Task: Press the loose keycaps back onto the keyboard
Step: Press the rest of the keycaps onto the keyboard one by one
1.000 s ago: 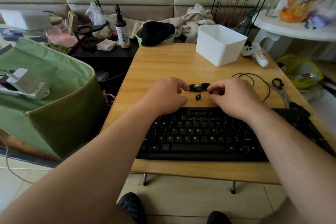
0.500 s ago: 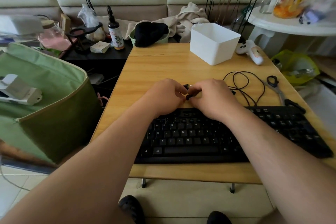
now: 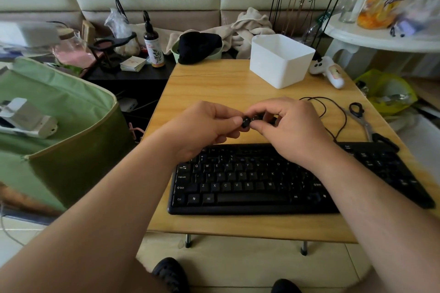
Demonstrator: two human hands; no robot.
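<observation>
Your left hand (image 3: 202, 129) and right hand (image 3: 289, 129) both pinch 1 small black plastic keycap (image 3: 246, 122), held over the wooden table at 12 o'clock from the black full-size keyboard (image 3: 238, 185). You seem to be orienting it, though blur hides its legend. Next, find its empty switch and press it straight down.

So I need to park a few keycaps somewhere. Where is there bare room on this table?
Bare wood lies on the table left of the white bin, reaching toward the hands, and along the front edge below the keyboard. The right side is crowded: cable, scissors and a white controller.
</observation>
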